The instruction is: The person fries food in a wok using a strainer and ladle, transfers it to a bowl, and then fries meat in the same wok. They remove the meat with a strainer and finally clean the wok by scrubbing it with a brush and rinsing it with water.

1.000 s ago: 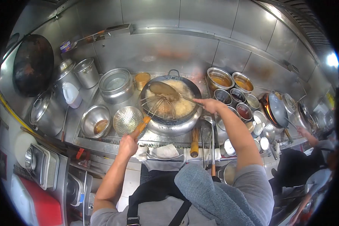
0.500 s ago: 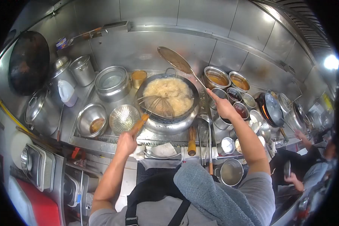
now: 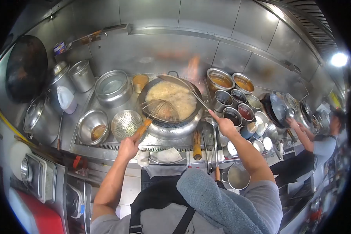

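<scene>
My left hand [image 3: 128,148] is closed round the wooden handle of a wire spider skimmer [image 3: 161,110], whose basket dips into the near left of a large wok [image 3: 144,92]. Pale, foaming liquid [image 3: 171,95] bubbles in the wok; pieces beneath the foam cannot be made out. In my right hand [image 3: 225,125] is the long metal handle of a round flat strainer [image 3: 175,80]. Its disc is tilted low over the wok's far side. Flames [image 3: 194,67] rise behind the wok. A perforated bowl [image 3: 126,124] stands left of the wok, close to my left hand.
A steel bowl [image 3: 93,126] and a large pot [image 3: 112,87] stand at left. Sauce containers [image 3: 220,80] crowd the right side. A bamboo brush [image 3: 197,146] lies in front. At far right a co-worker [image 3: 319,150] works at another wok [image 3: 276,109]. A saucepan [image 3: 238,176] sits near my right elbow.
My right hand has come down and nearer, lowering the strainer's disc onto the wok's far side. Flames have appeared behind the wok. The co-worker has straightened and reaches to the other wok.
</scene>
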`<state>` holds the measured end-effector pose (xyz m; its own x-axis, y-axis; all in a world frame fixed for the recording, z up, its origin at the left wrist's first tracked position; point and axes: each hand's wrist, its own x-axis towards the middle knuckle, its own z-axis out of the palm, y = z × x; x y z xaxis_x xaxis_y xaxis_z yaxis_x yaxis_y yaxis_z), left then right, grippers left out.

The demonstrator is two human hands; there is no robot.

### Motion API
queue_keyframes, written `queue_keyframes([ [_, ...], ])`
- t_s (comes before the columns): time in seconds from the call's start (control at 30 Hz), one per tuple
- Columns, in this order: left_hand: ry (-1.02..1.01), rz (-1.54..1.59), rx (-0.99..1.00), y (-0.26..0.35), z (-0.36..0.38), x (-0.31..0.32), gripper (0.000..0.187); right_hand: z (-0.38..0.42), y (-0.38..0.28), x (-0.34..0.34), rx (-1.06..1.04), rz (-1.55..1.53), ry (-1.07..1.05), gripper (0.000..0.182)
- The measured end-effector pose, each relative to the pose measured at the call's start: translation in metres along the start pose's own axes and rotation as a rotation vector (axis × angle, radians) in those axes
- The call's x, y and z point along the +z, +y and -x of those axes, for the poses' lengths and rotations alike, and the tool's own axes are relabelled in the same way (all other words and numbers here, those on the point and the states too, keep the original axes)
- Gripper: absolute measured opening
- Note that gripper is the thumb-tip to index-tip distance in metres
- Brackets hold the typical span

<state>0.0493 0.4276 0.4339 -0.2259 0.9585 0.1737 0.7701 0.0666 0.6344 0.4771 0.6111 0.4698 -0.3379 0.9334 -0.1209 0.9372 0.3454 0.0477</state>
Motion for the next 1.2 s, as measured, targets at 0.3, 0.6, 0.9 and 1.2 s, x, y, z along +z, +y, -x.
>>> queue_keyframes([
  [0.3, 0.047, 0.059, 0.02, 0.022, 0.008, -0.006, 0.034, 0.003, 0.019, 0.011, 0.013, -0.129, 0.069, 0.09],
  [0.6, 0.051, 0.063, 0.033, 0.028, 0.019, 0.001, 0.037, -0.002, 0.022, 0.018, -0.029, -0.021, 0.05, 0.093],
  [0.9, 0.019, 0.105, 0.008, 0.052, 0.022, 0.006, 0.036, -0.022, 0.026, -0.014, -0.196, -0.28, 0.22, 0.087],
  [1.2, -0.021, 0.045, 0.004, 0.052, 0.03, 0.025, 0.04, -0.048, -0.094, -0.11, -0.419, -0.224, -0.022, 0.094],
])
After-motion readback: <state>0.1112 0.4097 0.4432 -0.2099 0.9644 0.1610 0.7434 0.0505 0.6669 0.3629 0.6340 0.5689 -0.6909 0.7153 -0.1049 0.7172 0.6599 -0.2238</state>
